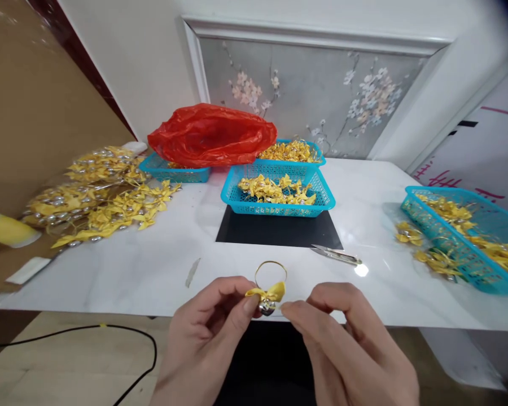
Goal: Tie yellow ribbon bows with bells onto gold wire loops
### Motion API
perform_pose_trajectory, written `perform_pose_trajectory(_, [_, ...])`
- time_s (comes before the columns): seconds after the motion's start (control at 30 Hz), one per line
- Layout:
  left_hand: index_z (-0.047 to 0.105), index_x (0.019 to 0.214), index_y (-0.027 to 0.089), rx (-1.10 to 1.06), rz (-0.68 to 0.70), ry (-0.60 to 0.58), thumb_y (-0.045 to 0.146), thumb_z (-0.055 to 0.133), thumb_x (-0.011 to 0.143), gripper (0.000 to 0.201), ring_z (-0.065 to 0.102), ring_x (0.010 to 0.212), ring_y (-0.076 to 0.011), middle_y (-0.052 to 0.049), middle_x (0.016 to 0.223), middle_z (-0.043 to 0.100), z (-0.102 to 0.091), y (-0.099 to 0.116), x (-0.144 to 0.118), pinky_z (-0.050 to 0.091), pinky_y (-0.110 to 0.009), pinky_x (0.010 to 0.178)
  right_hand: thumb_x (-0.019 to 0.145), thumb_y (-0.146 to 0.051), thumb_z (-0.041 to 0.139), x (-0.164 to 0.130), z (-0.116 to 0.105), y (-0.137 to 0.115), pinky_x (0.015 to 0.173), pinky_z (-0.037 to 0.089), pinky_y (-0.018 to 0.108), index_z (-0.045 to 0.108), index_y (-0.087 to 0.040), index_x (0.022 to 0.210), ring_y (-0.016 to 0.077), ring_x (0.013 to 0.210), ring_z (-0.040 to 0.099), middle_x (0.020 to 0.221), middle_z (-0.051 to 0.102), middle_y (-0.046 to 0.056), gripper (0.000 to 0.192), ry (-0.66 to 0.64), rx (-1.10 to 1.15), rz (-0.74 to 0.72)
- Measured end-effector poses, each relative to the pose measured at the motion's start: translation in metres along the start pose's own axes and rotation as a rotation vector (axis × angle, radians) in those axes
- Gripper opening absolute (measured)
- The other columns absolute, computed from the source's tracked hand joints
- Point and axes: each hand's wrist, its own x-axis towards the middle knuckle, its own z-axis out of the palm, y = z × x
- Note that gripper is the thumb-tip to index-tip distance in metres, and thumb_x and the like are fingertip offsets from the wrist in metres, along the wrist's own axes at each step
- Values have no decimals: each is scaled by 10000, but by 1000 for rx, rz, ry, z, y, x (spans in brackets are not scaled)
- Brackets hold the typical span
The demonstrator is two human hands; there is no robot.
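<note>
- Dead centre, just off the near edge of the table (161,270), a small yellow bow (267,292) with a silver bell (267,307) under it and a thin gold loop (270,272) standing up above. It is held up in the air between both hands, close to the body, where it is easy to see.
- The left hand (207,332) is closed on the piece: thumb and forefinger pinch the left wing of the bow, which steadies it.
- The right hand (347,344) has its fingertips (288,310) drawn together right at the bell's side. It looks like a fine pinch, though I cannot tell whether it grips the bell or only touches it.
- Just beyond, small scissors (336,255) lie flat on the table, near the right hand.
- Behind them a black mat (279,231) carries a blue basket (277,210) of the same yellow bows, placed straight ahead.
- Further back, two more blue baskets, one partly covered by a red plastic bag (211,135).
- On the left, a loose heap of bows (105,203) spread out on the table.
- On the right, another basket (469,237) of bows, with a few lying just beside it.
- Low on the left, a black cable (110,332) trails over the floor.
</note>
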Motion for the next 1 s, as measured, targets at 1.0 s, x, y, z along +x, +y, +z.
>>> perform_pose_trajectory(1.0, [742, 832, 313, 176, 124, 36, 292, 732, 828, 23, 707, 662, -95, 72, 779, 767, 2, 5, -1, 553, -80, 623, 830, 13, 660, 8, 8, 0, 511, 353, 274, 653, -114, 797, 105, 594, 447, 643, 471, 11, 131, 157, -100, -218])
